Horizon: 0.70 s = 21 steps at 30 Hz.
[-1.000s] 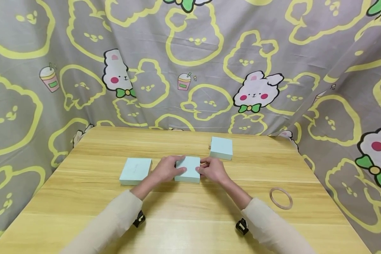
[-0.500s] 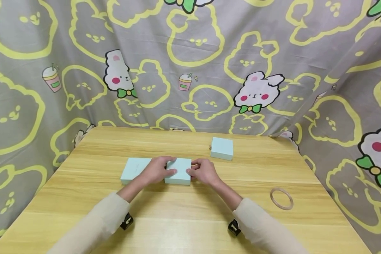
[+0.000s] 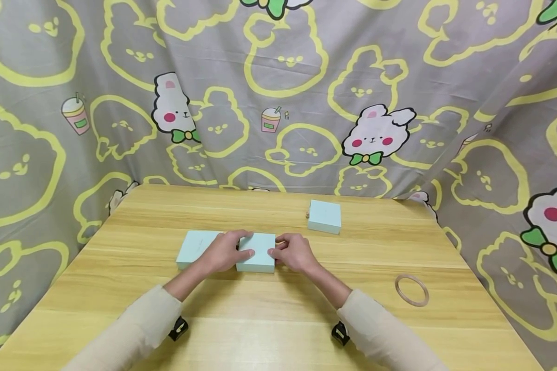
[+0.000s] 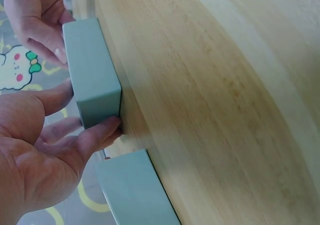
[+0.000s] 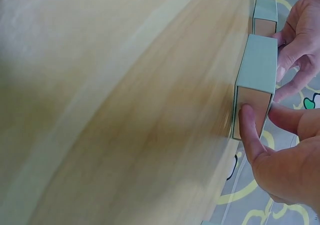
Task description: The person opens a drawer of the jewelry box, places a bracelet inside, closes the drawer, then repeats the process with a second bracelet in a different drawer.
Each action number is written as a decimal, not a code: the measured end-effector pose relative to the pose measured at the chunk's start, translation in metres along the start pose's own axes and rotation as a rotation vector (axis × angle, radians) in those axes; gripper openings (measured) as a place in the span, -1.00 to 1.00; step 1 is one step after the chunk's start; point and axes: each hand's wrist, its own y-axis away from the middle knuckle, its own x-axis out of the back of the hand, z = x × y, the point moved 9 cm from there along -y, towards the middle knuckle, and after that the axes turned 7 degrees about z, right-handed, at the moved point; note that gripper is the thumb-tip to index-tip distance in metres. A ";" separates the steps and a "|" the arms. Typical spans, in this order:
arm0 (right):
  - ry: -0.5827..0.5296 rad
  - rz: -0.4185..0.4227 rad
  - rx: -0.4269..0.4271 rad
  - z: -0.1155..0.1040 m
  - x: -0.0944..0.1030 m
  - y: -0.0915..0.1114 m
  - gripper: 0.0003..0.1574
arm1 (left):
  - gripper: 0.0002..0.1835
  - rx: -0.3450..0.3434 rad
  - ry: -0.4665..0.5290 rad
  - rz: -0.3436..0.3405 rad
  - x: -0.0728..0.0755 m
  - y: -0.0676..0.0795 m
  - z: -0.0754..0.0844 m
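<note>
A pale blue box (image 3: 262, 246) lies on the table between both hands. My left hand (image 3: 224, 252) grips its left end, thumb on the top face and fingers at the side, as the left wrist view shows of the hand (image 4: 45, 150). From the other end my right hand (image 3: 298, 253) holds the box, thumb at the top edge. In the right wrist view a fingertip (image 5: 247, 114) touches the tan inner end that shows inside the blue sleeve. A second blue box (image 3: 196, 245) sits close on the left, partly hidden behind the left hand.
A third blue box (image 3: 325, 215), with a small tab at its left side, stands at the back right. A pinkish-brown ring (image 3: 411, 289), like a bangle, lies on the right of the wooden table (image 3: 260, 324). A patterned curtain (image 3: 301, 103) hangs behind and at both sides.
Both hands have moved left and slightly nearer with the middle box, bringing it close to the left box. The back box and the ring stay in place.
</note>
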 end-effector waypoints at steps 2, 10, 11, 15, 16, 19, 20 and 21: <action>0.000 0.000 -0.001 0.000 0.000 0.000 -0.47 | -0.46 -0.006 -0.006 0.000 0.000 0.000 0.000; -0.004 -0.017 0.000 0.000 -0.001 -0.001 -0.46 | -0.46 -0.004 -0.006 0.000 0.001 0.001 0.001; -0.002 -0.019 0.001 0.000 -0.002 -0.001 -0.45 | -0.46 -0.005 -0.009 0.000 0.001 0.001 0.001; 0.000 -0.023 0.004 -0.002 -0.001 -0.001 -0.43 | -0.46 -0.001 -0.021 -0.003 0.001 0.000 0.001; 0.000 -0.024 0.004 -0.002 -0.001 -0.001 -0.43 | -0.46 -0.005 -0.025 -0.004 0.001 0.000 0.002; 0.010 -0.025 0.003 -0.002 0.000 -0.001 -0.43 | -0.45 -0.007 -0.041 -0.013 0.002 -0.001 0.004; 0.018 -0.025 0.002 -0.002 0.000 -0.001 -0.43 | -0.45 -0.011 -0.047 -0.016 0.002 -0.002 0.005; 0.029 -0.027 0.003 -0.002 0.000 -0.001 -0.42 | -0.45 -0.014 -0.054 -0.022 0.002 -0.002 0.007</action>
